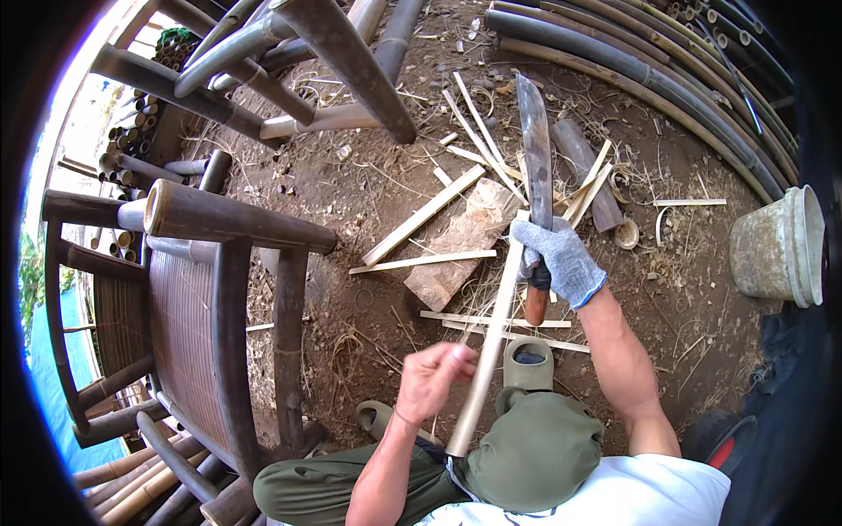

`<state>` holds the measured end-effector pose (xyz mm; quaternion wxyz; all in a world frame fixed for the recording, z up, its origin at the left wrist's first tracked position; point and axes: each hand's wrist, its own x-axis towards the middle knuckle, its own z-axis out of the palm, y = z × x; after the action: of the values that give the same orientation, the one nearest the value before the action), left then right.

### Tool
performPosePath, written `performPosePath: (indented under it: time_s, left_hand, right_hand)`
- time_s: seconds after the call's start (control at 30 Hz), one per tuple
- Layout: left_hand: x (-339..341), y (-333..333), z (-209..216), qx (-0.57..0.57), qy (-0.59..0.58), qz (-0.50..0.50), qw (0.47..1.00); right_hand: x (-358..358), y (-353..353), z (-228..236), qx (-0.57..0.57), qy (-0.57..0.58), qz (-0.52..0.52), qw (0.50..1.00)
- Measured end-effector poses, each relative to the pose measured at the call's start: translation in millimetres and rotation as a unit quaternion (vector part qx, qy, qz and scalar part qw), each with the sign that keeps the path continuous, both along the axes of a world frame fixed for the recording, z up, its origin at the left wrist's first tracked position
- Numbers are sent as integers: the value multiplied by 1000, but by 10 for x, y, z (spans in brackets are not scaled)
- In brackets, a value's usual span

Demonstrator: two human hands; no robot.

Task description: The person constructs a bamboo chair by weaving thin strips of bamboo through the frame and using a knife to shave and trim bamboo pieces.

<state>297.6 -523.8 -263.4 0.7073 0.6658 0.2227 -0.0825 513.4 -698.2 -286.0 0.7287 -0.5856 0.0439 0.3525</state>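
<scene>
Presently, your left hand (pixel 428 386) sits just beside the pale strip (pixel 493 351), grip half-curled; cannot tell if loaded. Strip slants up from your lap (pixel 535 447). Gloved right hand (pixel 566 263): grip wrapped round machete (pixel 535 131) handle.

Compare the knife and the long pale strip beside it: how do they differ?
The knife has a dark blade and brown handle, while the strip is pale. The knife's blade is broader than the strip. The knife stands nearly vertical in view; the strip slants, its lower end leftward. Both are long and reach the gloved right hand.
</scene>
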Motion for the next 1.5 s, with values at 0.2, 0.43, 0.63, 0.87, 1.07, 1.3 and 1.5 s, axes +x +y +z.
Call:
performPosePath:
  time_s: [0.2,0.43,0.63,0.87,1.07,1.3,1.5]
  left_hand:
    - [476,690,-349,291,-68,331,895]
    - [270,767,-318,482,46,63,873]
    - [18,-69,136,-225,113,-7,968]
    - [141,82,290,15,100,78,992]
    - [16,-80,291,58,61,98,992]
    - [-254,-88,366,14,100,87,991]
    - [-651,-26,393,-77,123,83,986]
  right_hand:
    - [-168,-77,20,-31,2,66,997]
    - [39,-267,-134,-22,-8,-16,1000]
    - [175,52,-132,-159,-223,-20,961]
    - [-502,106,94,-282,-573,238,732]
    - [-415,145,-36,-301,-592,195,722]
    - [-14,91,-119,-390,-574,125,709]
    - [610,-491,-371,-435,-445,18,782]
